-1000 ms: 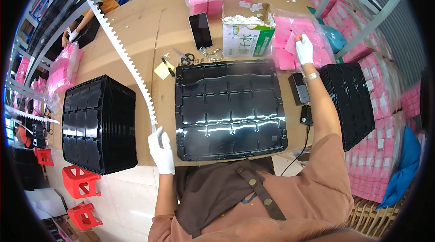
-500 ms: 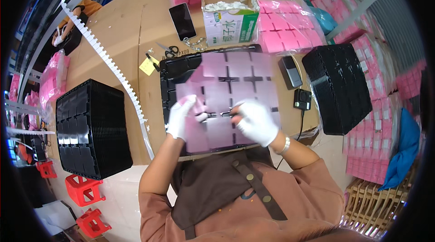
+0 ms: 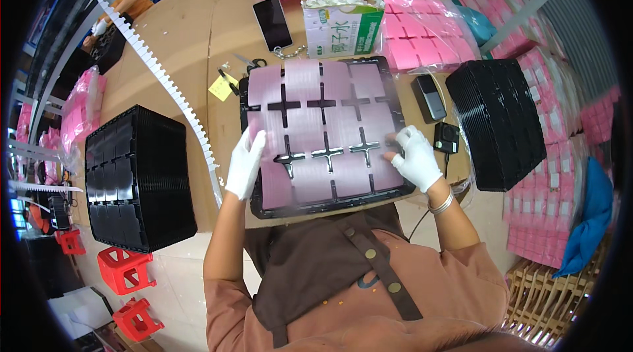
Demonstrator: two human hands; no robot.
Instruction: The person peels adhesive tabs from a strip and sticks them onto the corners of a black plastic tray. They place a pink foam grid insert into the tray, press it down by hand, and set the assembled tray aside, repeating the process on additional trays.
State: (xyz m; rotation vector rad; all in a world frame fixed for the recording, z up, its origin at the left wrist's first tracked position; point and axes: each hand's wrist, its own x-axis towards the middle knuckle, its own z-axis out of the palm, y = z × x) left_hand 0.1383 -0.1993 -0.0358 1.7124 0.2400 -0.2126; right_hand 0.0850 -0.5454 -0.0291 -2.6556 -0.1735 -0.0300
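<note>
A translucent pink plastic sheet (image 3: pixel 306 129) with cross-shaped cutouts lies flat over a black compartment tray (image 3: pixel 396 113) on the cardboard-covered table in front of me. Black ridges of the tray show through the cutouts. My left hand (image 3: pixel 246 165), in a white glove, rests with straight fingers at the left edge of the sheet and tray. On the opposite side, my right hand (image 3: pixel 417 158) has its fingers apart at the right edge. Its glove leaves the thumb and a fingertip bare. Neither hand grips anything that I can see.
Stacks of black trays stand left (image 3: pixel 140 180) and right (image 3: pixel 498 128). Behind the tray are a phone (image 3: pixel 272 24), scissors (image 3: pixel 258 63), a yellow note (image 3: pixel 221 89), a carton of white scraps (image 3: pixel 344 29) and bagged pink sheets (image 3: pixel 428 32). Small dark devices (image 3: pixel 430 98) sit at the right.
The pink sheet, earlier lifted and folded at its left side, now lies spread flat across the tray. My hands have moved apart from the middle to both edges, and the left has let go.
</note>
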